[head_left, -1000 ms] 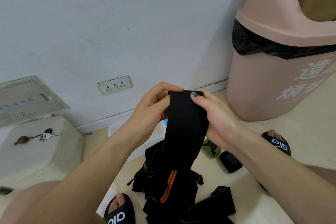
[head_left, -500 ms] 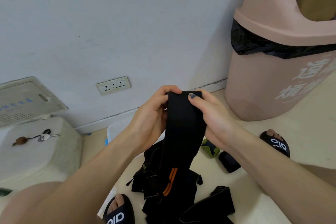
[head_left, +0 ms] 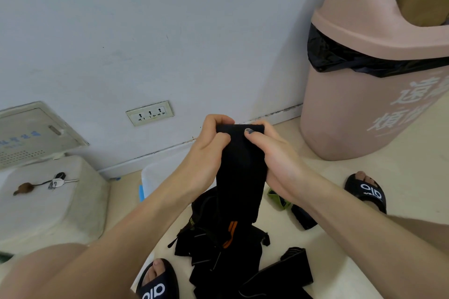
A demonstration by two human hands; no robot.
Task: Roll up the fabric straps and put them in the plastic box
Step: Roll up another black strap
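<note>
A wide black fabric strap (head_left: 239,177) with orange stripes near its lower end hangs from both my hands at mid-frame. My left hand (head_left: 209,153) grips its top left edge, fingers curled over the folded end. My right hand (head_left: 272,158) pinches the top right edge, thumb pressed on the front. A pile of black straps (head_left: 218,257) lies on the floor below. The clear plastic box (head_left: 155,175) sits behind my left forearm, mostly hidden.
A pink bin (head_left: 369,85) with a black liner stands at the right. A white stool (head_left: 46,199) with keys (head_left: 57,182) is at the left. A green strap (head_left: 279,200) and a black roll (head_left: 303,218) lie on the floor. My slippered feet (head_left: 366,192) flank the pile.
Both hands have curled the strap's top end over toward me and dropped slightly. The hanging strap has risen, so its orange stripes sit higher above the pile.
</note>
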